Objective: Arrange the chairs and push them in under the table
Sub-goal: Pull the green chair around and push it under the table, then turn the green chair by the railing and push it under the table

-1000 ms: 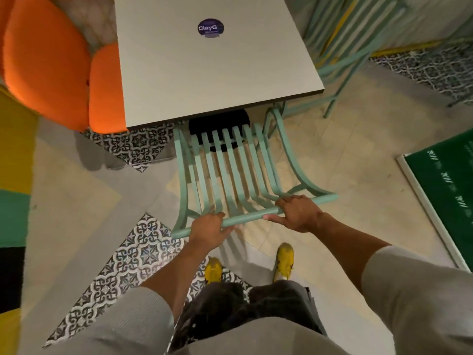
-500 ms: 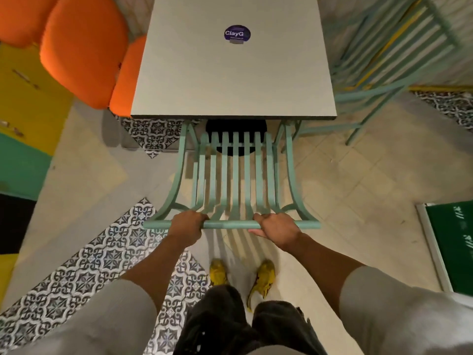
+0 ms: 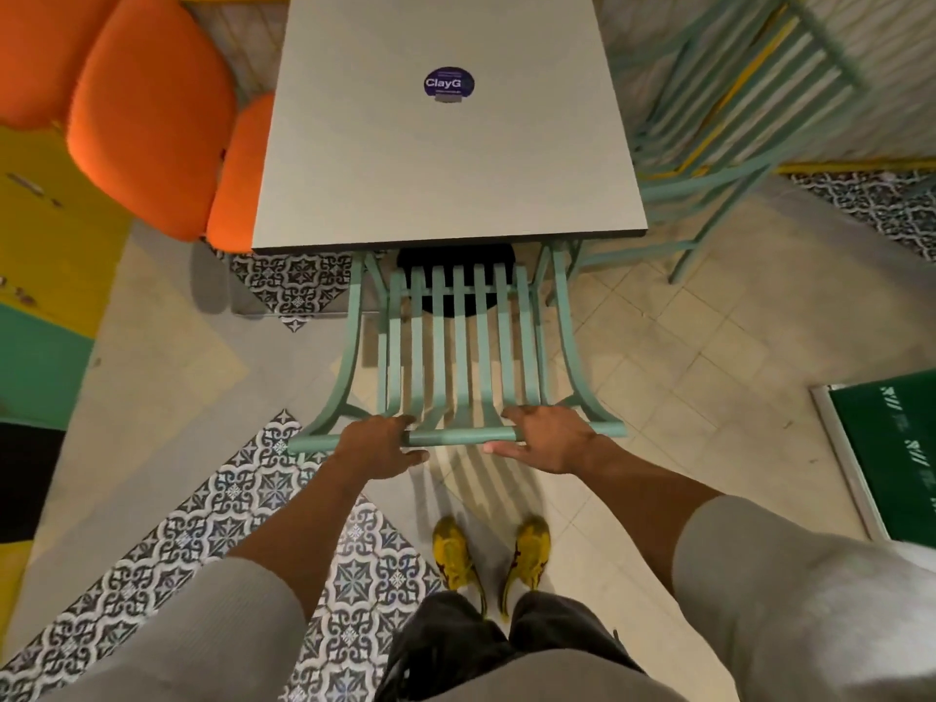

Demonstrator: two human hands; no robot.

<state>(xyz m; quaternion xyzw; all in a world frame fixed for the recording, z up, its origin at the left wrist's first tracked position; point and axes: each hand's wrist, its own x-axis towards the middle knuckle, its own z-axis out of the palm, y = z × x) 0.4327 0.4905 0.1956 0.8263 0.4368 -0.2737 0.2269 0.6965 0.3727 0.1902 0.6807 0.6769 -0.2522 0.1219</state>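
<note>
A mint-green slatted chair (image 3: pixel 461 347) stands square to the near edge of the grey square table (image 3: pixel 445 169), with its seat tucked under the tabletop. Only the backrest and rear legs show. My left hand (image 3: pixel 380 445) wraps the top rail left of centre. My right hand (image 3: pixel 549 440) lies over the same rail right of centre, fingers curled over it and thumb stretched below. The black table base (image 3: pixel 456 255) shows through the slats.
An orange cushioned chair (image 3: pixel 152 108) sits at the table's left side. A second mint-green chair (image 3: pixel 734 119) stands at the right, partly beside the table. A green mat (image 3: pixel 891 448) lies on the floor at right. My yellow shoes (image 3: pixel 456 554) are behind the chair.
The chair has swung from an angle to square with the table and slid further under it. Both hands stayed on the top rail, and the right thumb has loosened.
</note>
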